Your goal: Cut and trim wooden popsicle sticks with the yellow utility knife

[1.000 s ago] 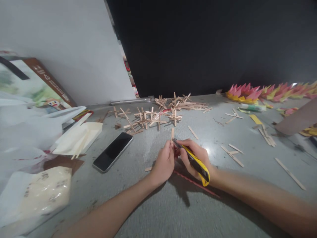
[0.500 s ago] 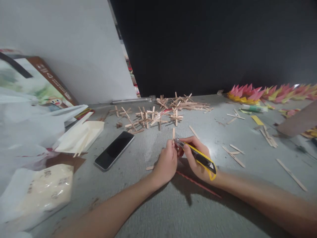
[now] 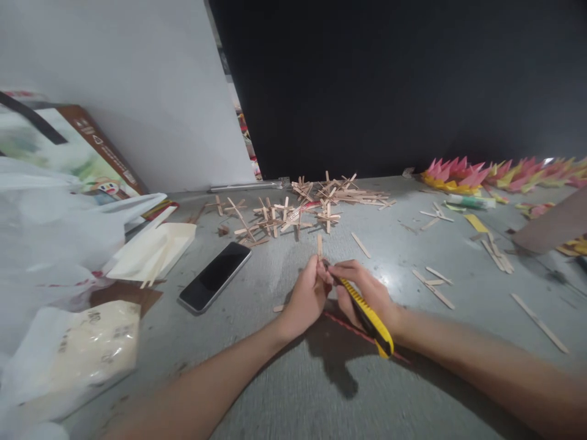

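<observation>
My left hand (image 3: pixel 306 299) is closed round a wooden craft stick (image 3: pixel 320 245), whose top end points up past the fingers. In my right hand (image 3: pixel 367 294) is a yellow and black utility knife (image 3: pixel 369 321), its front end up against the left fingers and its back end hanging toward me. Where blade and stick meet, the fingers hide the contact. Below both hands a thin red strip (image 3: pixel 346 327) lies on the grey table (image 3: pixel 257 391). Another stick (image 3: pixel 278 308) pokes out beside my left wrist.
Crossed craft sticks (image 3: pixel 275 217) are heaped at the back. A phone (image 3: pixel 214 278), a white tray (image 3: pixel 153 253) and plastic bags (image 3: pixel 55 238) lie left. Loose sticks (image 3: pixel 433 288), a glue stick (image 3: pixel 471 201) and pink-yellow folded paper (image 3: pixel 456 174) are on the right.
The utility knife has rolled over in my right hand, and its back end has dropped lower and slightly left. My right fingers have moved closer to the left ones. The stick stays upright.
</observation>
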### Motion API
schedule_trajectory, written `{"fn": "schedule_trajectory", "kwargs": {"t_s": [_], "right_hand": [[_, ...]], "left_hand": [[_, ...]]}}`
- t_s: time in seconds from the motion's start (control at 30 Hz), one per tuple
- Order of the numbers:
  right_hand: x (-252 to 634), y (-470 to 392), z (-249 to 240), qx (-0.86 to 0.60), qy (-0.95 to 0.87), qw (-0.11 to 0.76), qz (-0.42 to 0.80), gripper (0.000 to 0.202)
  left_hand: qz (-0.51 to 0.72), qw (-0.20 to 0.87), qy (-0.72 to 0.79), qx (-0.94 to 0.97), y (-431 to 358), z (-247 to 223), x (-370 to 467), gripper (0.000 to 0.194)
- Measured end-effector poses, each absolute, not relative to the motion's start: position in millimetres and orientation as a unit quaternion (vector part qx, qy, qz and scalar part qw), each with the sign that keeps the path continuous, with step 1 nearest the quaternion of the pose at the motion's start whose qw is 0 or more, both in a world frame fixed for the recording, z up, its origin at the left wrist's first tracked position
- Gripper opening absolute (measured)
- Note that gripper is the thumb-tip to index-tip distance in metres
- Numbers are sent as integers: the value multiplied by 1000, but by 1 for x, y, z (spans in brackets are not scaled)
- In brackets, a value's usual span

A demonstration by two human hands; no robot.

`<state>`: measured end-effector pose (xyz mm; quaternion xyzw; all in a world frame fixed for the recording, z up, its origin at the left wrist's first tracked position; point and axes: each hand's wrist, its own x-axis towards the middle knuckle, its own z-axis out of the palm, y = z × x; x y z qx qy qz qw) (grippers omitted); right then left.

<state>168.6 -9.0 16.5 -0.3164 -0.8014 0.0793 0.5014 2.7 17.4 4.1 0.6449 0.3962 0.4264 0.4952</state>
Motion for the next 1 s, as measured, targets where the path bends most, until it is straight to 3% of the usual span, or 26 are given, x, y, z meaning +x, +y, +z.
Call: {"fn": "schedule_trajectory", "kwargs": {"t_s": [0.13,0.27,0.5,0.73,1.0], "right_hand": [[175,-3,16,-376,-772,512,4,31],[178,3,13,-402,-765,503,4,36],[182,-2,12,-405,-695,572,163,35],[177,-5,20,-394,-675,571,250,17],[177,-4,19,-383,-674,572,267,18]], "left_hand": [[399,470,438,654,15,10,5,33],[378,438,434,691,12,11,4,27],[379,440,432,690,10,13,4,31],[326,379,456,736,8,16,3,16],[323,379,456,738,9,14,2,15]]}}
